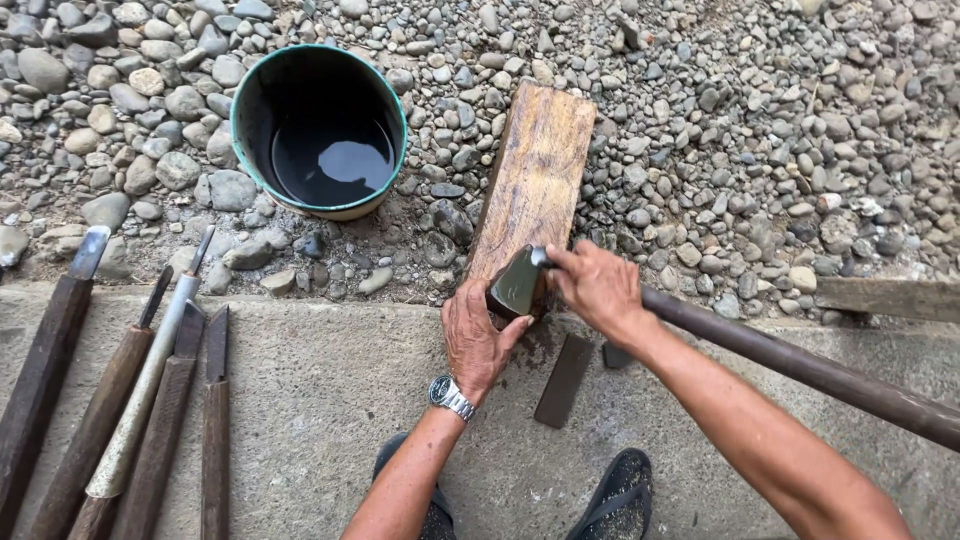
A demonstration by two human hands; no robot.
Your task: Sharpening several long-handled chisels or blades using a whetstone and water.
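My left hand [478, 335], with a watch on the wrist, presses against a dark wet whetstone [516, 284] that rests at the near end of a wooden block [533, 175]. My right hand [597, 285] grips the metal blade end of a long dark-handled tool [810, 368], holding it down on the stone. The tool's handle runs off to the lower right. The blade tip is mostly hidden under my fingers.
A green-rimmed bucket [320, 130] of water stands on gravel at upper left. Several wooden-handled chisels [160, 400] lie on the concrete slab [320, 400] at left. A flat dark stone [564, 380] lies by my sandalled foot [620, 495]. A plank [890, 297] lies at right.
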